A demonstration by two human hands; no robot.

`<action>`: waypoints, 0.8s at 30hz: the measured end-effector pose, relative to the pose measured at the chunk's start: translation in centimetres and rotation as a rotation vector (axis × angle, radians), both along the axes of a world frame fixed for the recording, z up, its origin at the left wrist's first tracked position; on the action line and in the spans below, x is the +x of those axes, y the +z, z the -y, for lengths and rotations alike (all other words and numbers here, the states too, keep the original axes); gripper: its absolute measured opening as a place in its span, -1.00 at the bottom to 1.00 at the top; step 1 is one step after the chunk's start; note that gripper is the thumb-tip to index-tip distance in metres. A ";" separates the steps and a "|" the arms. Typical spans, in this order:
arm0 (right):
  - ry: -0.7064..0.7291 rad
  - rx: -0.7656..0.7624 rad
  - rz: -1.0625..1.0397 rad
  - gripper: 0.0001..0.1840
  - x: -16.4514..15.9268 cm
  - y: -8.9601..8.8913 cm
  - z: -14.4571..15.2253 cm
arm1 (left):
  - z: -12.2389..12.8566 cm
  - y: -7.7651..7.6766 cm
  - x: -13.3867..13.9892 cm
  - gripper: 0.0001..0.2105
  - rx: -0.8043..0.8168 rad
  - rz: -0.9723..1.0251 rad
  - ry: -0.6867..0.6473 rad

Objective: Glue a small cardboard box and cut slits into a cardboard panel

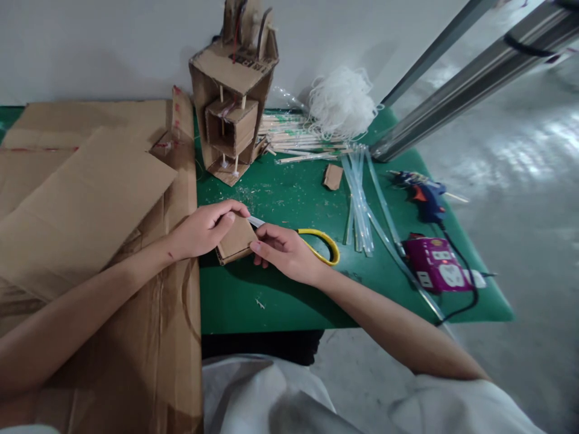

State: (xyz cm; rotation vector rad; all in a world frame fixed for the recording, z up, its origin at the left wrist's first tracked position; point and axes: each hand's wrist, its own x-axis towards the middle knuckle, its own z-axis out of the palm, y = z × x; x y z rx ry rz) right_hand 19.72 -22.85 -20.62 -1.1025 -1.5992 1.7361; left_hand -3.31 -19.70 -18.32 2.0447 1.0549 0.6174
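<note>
Frame centre: cardboard piece (235, 240) pinched by left hand (203, 229), right hand (284, 253) touching its right edge, gripping yellow-handled scissors (316, 244) (blade mostly hidden).

cardboard tower (233, 90), glue gun (425, 196), glue sticks (359, 199), power strip (436, 265)

Soft, even indoor light falls on my workspace from above and to the right of my hands, leaving only a faint shadow on the green table (271, 301) under my left hand (203, 229) and right hand (284, 253) and a darker band below my right forearm. Beyond my right hand the pale floor (520, 157) throws back a washed-out glare, and the metal rails (452, 78) above it catch bright streaks. The wide lens bends the table's edges outward to either side of my hands, and the corners beyond them turn soft and slightly smeared, while the centre stays reasonably sharp.
</note>
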 end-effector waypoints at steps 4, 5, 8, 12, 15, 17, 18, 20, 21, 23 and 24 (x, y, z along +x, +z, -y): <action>-0.063 0.077 0.121 -0.56 1.9 1.1 -0.5 | 0.0 -0.1 0.0 -0.69 -0.012 -0.015 0.005; -0.129 0.136 0.182 -0.58 2.9 1.5 -0.8 | 0.0 -0.1 0.0 -0.68 -0.021 -0.029 0.011; -0.386 0.374 0.445 -0.67 7.8 2.5 -2.4 | 0.1 -0.1 -0.1 -0.66 -0.051 -0.073 0.031; -0.680 0.583 1.090 -0.83 16.4 3.4 -5.2 | 0.1 -0.1 -0.2 -0.64 -0.052 -0.063 0.049; -0.694 0.474 1.346 -0.70 21.9 3.4 -6.7 | 0.1 -0.1 -0.3 -0.63 -0.034 -0.036 0.056; -0.698 0.359 1.416 -0.57 24.4 2.9 -7.2 | 0.1 -0.1 -0.3 -0.62 -0.019 -0.032 0.060; -0.706 0.329 1.431 -0.55 25.3 2.5 -7.4 | 0.1 -0.1 -0.3 -0.62 -0.014 -0.035 0.062; -0.713 0.303 1.437 -0.51 26.5 1.6 -7.9 | 0.1 0.1 -0.2 -0.62 -0.012 -0.045 0.068; -0.719 0.302 1.434 -0.51 26.9 1.1 -8.1 | 0.1 0.2 -0.1 -0.61 -0.012 -0.048 0.071; -0.724 0.315 1.419 -0.51 27.4 0.3 -8.6 | 0.2 0.3 -0.1 -0.61 -0.011 -0.050 0.077; -0.721 0.334 1.405 -0.54 27.6 -0.1 -8.9 | 0.3 0.3 0.0 -0.62 -0.010 -0.049 0.079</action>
